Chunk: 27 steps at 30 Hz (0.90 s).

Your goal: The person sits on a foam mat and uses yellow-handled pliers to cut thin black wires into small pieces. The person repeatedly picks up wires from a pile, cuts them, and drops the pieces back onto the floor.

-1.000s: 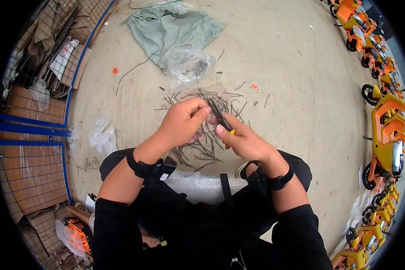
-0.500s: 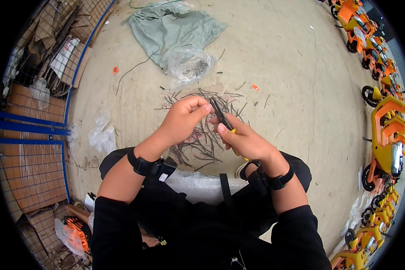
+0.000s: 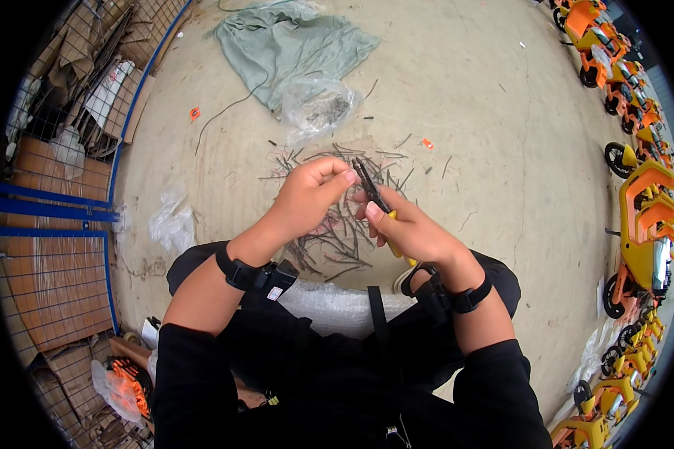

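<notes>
My right hand [image 3: 410, 228] is wrapped round a pair of pliers [image 3: 370, 184] with dark jaws and yellow handles, the jaws pointing up and away from me. Close to the jaw tips, my left hand [image 3: 307, 196] is closed in a pinch, thumb against forefinger. What sits in that pinch is too small or too hidden to make out. Below both hands, a loose pile of thin dark wire pieces [image 3: 329, 243] is scattered on the floor, with some reddish strands among them. My hands cover part of the pile.
Beyond the pile lie a clear plastic bag [image 3: 314, 112] with small bits in it and a grey-green cloth sack [image 3: 288, 49]. Bubble wrap [image 3: 326, 310] lies between my legs. A blue-framed mesh cage [image 3: 52, 236] stands left; yellow-orange small bikes [image 3: 640, 217] line the right.
Both hands stay close together in nearly the same place. The pliers' jaw tips look slightly farther apart, and the whole view has shifted a little.
</notes>
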### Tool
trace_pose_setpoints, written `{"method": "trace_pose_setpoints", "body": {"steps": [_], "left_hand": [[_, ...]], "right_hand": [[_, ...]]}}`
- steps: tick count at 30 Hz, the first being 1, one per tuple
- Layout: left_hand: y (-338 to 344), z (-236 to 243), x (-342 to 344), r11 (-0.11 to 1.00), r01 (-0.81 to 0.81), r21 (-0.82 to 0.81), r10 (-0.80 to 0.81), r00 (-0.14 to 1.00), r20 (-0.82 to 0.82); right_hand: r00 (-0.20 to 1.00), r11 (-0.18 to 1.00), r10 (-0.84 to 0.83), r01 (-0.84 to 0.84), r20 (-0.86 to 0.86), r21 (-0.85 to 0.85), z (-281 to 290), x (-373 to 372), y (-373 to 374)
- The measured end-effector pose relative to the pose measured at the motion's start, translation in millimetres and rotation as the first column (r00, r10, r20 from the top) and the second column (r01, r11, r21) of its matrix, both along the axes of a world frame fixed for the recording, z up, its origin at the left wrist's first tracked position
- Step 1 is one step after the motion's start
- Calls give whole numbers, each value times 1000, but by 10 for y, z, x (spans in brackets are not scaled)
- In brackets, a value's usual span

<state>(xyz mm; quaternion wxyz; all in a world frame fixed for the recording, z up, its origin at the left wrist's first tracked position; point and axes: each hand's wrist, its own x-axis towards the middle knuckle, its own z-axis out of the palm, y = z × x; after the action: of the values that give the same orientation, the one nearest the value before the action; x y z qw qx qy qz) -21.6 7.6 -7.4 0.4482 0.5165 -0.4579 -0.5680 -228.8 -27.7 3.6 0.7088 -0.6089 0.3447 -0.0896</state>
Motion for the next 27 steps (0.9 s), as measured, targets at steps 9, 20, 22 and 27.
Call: {"method": "trace_pose_setpoints", "body": {"steps": [9,20,22,27], "left_hand": [[5,-19,-19,1000,-23,-18,23,1000,-10],[1,-35,-15,1000,-3,-8,3,1000,9],[2,-32,-17,1000,6,-7,-6,1000,-8],[-10,34,43,997,37,69,-27,990,-142]], "right_hand": [[1000,1000,-3,3,-30,-1,-4,-10,1],[990,992,-80,68,-116,-105,90,6,13],[991,976,-106,89,-78,-197,49,5,27],[986,932,-131,86,-106,-353,120,2,5]]}}
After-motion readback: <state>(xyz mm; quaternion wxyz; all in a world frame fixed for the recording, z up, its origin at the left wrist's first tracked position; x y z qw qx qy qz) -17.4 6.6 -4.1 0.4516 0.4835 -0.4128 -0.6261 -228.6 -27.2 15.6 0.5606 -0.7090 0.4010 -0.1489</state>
